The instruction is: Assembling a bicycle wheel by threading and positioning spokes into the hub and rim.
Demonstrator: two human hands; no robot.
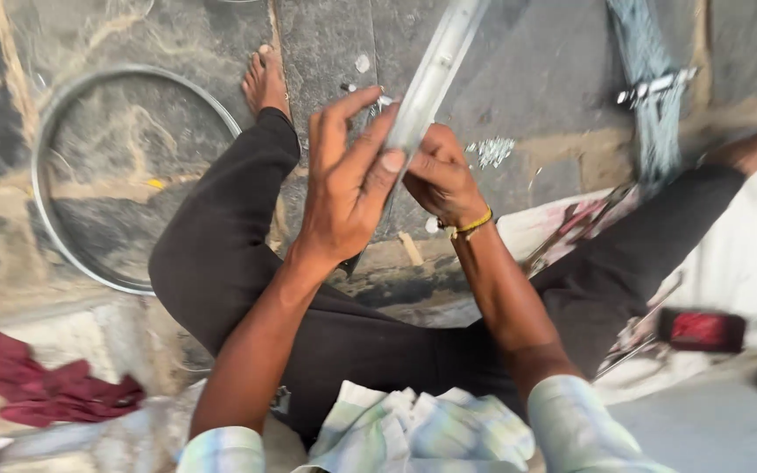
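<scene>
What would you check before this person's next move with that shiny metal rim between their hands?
1. Left hand on the metal rim: ok, fingers pressed against it.
2. Right hand on the rim: ok, grip closed near the left hand.
3. Rim held steady: cannot tell, it is blurred.
4. Small silver parts on the floor within reach: ok, just beyond the hands.
5. Second rim out of the way: ok, flat on the floor beside the person's knee.
6. Bare foot away from the held rim: ok.
</scene>
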